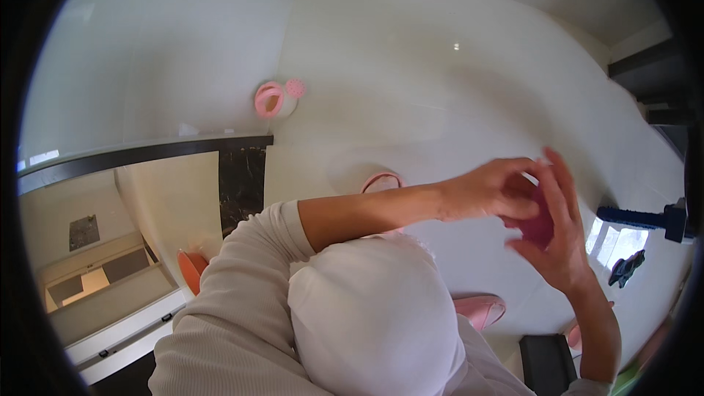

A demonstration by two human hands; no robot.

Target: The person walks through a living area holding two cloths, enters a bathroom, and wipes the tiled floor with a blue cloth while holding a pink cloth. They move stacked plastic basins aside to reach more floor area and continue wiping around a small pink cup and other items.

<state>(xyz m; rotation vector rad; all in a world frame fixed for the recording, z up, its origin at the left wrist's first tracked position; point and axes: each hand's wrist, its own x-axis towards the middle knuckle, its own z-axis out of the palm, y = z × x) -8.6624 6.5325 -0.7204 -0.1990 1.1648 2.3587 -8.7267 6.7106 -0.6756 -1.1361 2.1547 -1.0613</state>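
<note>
My right hand (561, 231) holds a dark pink item (537, 223), blurred, between its thumb and fingers. From the left my left hand (503, 187) reaches across, its fingers curled against the upper left side of the same item. What the item is, and whether the left fingers grip it, cannot be told. Both hands are raised over the pale floor, to the right of my white-clothed body (374, 308). Below them show a pink slipper (479, 309) and part of another pink slipper (383, 180).
A white and pink watering can (275, 99) stands by the wall corner. To the right are a dark blue brush-like thing (632, 217) and a crumpled dark thing (627, 268). A dark box-like object (547, 366) lies lower right, an orange container (192, 269) at left.
</note>
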